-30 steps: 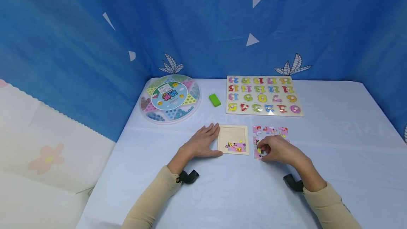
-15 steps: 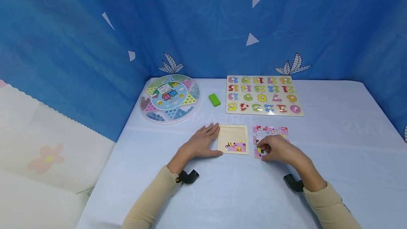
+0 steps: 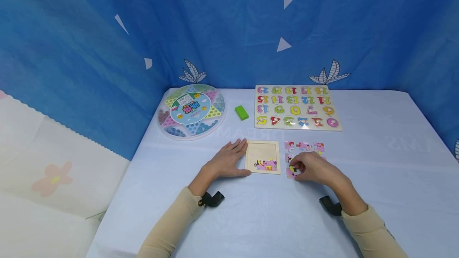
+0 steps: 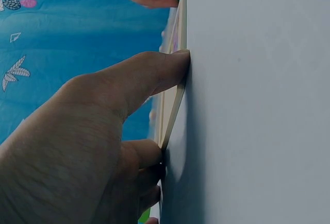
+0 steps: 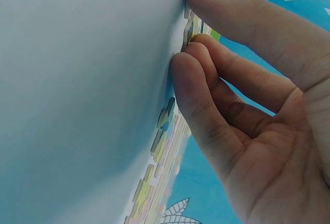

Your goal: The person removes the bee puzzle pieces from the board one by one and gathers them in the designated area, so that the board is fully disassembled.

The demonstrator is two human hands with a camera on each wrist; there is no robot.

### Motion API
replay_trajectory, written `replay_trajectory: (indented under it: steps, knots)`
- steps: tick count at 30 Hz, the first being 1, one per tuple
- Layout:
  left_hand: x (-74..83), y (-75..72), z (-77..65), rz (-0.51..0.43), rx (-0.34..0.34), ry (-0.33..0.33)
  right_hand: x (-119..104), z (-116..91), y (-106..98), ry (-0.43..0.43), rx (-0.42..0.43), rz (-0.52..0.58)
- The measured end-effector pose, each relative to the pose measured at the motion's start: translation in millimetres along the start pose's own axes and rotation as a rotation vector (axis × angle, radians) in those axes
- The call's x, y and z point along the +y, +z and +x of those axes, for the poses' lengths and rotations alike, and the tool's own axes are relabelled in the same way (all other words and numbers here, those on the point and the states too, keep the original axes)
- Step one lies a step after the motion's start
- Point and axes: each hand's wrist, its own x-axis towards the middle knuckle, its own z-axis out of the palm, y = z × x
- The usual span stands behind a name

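A square wooden puzzle tray (image 3: 263, 144) lies on the table, with a few joined pink pieces (image 3: 267, 165) in its lower right part. My left hand (image 3: 227, 160) rests along the tray's left side; its fingers reach the top left corner and its thumb touches the bottom left corner. Right of the tray are several loose puzzle pieces (image 3: 305, 146), partly covered by my right hand (image 3: 315, 167). That hand pinches a pink and yellow puzzle piece (image 3: 290, 173) at the group's lower left, between thumb and fingers. In the right wrist view, the fingertips (image 5: 186, 72) are down at the tabletop.
A wooden number board (image 3: 297, 128) lies behind the loose pieces. Further left are a green block (image 3: 242, 112) and a round Chinese checkers box (image 3: 191, 108). A blue curtain (image 3: 229, 31) hangs at the table's back edge.
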Motion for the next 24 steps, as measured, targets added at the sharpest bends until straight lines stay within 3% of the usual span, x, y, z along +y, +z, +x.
replay_trajectory:
  steps: [24]
  knots:
    - [2.0, -2.2, -1.4, 0.002, 0.000, 0.004, -3.4, -1.3, -3.2, 0.024, -0.021, -0.001]
